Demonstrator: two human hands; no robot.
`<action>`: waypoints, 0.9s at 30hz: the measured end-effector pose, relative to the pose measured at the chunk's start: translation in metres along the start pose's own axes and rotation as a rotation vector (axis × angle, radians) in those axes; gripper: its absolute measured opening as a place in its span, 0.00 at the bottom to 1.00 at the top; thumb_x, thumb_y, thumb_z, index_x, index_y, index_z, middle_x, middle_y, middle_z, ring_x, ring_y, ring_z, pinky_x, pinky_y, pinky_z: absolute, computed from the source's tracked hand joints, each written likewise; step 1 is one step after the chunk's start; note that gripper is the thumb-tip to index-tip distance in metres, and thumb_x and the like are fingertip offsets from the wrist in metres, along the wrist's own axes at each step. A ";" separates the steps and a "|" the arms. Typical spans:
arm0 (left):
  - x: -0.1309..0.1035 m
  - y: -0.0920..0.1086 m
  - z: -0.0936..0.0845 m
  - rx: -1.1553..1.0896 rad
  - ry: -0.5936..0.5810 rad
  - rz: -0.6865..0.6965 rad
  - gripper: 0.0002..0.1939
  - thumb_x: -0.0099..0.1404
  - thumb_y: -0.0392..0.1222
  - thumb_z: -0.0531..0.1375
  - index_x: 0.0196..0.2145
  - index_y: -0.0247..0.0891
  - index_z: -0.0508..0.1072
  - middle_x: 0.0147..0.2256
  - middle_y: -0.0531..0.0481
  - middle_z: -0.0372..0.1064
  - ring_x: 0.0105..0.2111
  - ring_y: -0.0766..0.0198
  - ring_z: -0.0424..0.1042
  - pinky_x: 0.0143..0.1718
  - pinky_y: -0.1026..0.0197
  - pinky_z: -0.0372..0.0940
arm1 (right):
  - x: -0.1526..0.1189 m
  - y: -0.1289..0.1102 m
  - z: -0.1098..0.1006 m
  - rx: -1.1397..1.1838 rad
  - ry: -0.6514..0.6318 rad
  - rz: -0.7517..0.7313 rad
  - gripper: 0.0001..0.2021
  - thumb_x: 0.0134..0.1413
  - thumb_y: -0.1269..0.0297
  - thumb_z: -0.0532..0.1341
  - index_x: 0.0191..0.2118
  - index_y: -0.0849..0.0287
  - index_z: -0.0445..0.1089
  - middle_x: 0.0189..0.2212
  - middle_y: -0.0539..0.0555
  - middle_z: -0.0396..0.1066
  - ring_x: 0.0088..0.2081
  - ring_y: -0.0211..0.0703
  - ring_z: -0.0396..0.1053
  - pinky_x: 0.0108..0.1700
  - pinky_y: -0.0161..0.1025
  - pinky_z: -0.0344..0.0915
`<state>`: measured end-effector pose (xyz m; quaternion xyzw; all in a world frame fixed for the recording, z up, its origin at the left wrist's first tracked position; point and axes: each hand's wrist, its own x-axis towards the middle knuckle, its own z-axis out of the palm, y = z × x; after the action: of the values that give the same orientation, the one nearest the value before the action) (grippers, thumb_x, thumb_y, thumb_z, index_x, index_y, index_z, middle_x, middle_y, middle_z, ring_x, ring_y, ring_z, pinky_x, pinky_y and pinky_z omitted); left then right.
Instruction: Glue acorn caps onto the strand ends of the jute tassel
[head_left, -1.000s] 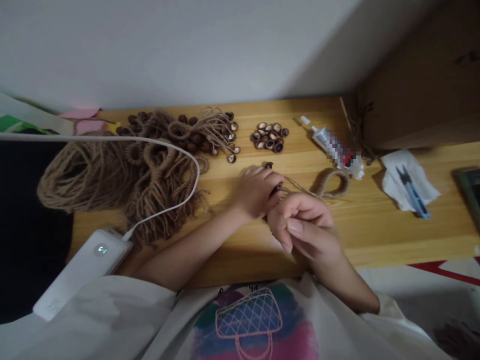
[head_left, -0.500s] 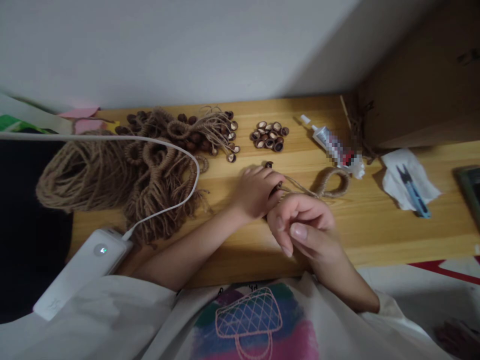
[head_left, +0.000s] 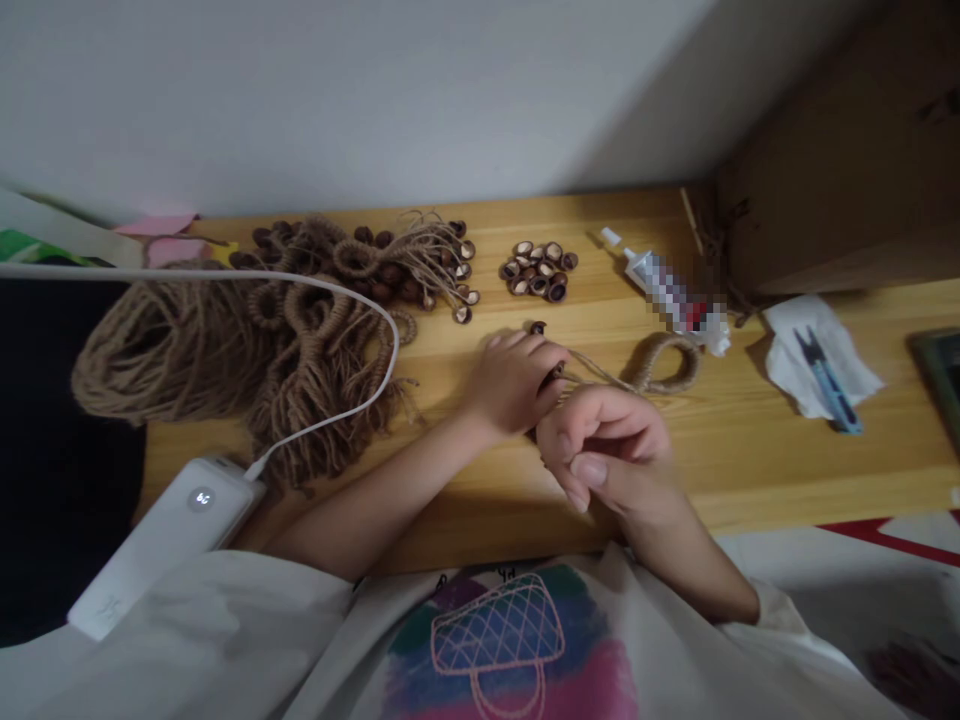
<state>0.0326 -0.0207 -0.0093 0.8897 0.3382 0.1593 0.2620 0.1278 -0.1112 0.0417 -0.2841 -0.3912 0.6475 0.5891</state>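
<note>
Against the tabletop, my left hand [head_left: 517,382] is closed over the ends of twine cords, with a dark brown nutshell [head_left: 556,371] showing at its thumb side. The cords [head_left: 604,370] run right to a twine-wrapped ring [head_left: 673,364] lying on the table. Close by, nearer my body, my right hand [head_left: 611,440] is held in a pinch, thumb tip against the fingers. Whatever may be between those fingertips is hidden or too small to see. Another half shell [head_left: 538,328] lies just beyond my left fingers.
Several half nutshells [head_left: 538,270] form a pile at the back. Wrapped rings with fringes [head_left: 315,350] and a twine bundle [head_left: 172,345] lie left, near a cabled power bank [head_left: 161,550]. Rightward are a glue tube [head_left: 664,290], blue thread snips [head_left: 829,385] on tissue [head_left: 787,345], and a cardboard box [head_left: 840,170].
My right thumb has shifted slightly left, against the fingertips. The left hand, cords and ring stay in place.
</note>
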 end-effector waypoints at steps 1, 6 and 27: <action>0.000 0.000 0.000 -0.001 0.001 -0.001 0.13 0.64 0.46 0.53 0.40 0.41 0.74 0.37 0.48 0.74 0.42 0.55 0.68 0.45 0.50 0.60 | 0.000 0.000 0.001 -0.002 0.012 0.003 0.02 0.54 0.67 0.62 0.34 0.58 0.68 0.17 0.45 0.65 0.17 0.29 0.59 0.20 0.29 0.54; 0.000 0.000 -0.001 -0.003 -0.004 0.007 0.12 0.65 0.46 0.54 0.41 0.41 0.74 0.37 0.48 0.73 0.43 0.55 0.68 0.46 0.51 0.60 | 0.001 -0.003 0.002 -0.003 0.066 0.055 0.05 0.54 0.63 0.63 0.32 0.58 0.68 0.15 0.45 0.65 0.16 0.30 0.59 0.20 0.30 0.54; -0.001 -0.002 0.000 0.015 0.007 0.019 0.11 0.63 0.45 0.56 0.41 0.41 0.73 0.38 0.48 0.73 0.42 0.56 0.68 0.45 0.53 0.59 | 0.003 -0.002 -0.002 -0.035 -0.047 -0.003 0.06 0.50 0.75 0.63 0.35 0.59 0.70 0.19 0.45 0.67 0.17 0.27 0.62 0.20 0.27 0.56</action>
<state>0.0312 -0.0205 -0.0105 0.8943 0.3318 0.1623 0.2524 0.1299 -0.1083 0.0430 -0.2785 -0.4168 0.6462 0.5755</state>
